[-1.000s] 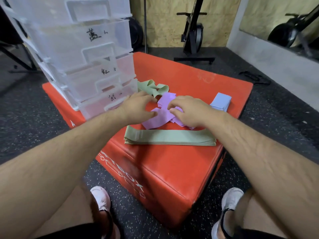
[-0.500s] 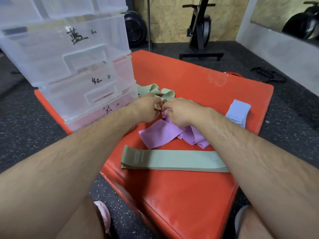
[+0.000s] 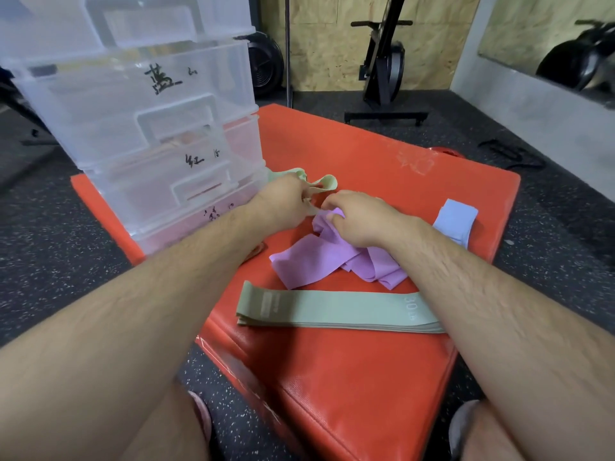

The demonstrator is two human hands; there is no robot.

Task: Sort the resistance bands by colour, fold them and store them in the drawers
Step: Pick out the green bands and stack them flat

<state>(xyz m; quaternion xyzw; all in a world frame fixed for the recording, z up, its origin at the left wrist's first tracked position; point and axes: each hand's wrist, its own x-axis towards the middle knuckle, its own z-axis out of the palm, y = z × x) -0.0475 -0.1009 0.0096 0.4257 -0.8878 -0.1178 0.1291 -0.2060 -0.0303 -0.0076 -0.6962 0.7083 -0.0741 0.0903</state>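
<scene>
on the red worktop point(image 3: 349, 377) the flat green band point(image 3: 339, 311) reads "30". beyond it the right hand point(image 3: 362, 217) pinches the purple bands point(image 3: 306, 261) and the left hand point(image 3: 283, 201) grips the crumpled green band point(image 3: 327, 183); if they are tangled, pulling one could drag the other along. the drawers point(image 3: 133, 104) carry handwritten 蓝 and 红 15.

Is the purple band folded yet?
Not folded: the purple band lies crumpled on the red box, partly under the right hand.
</scene>
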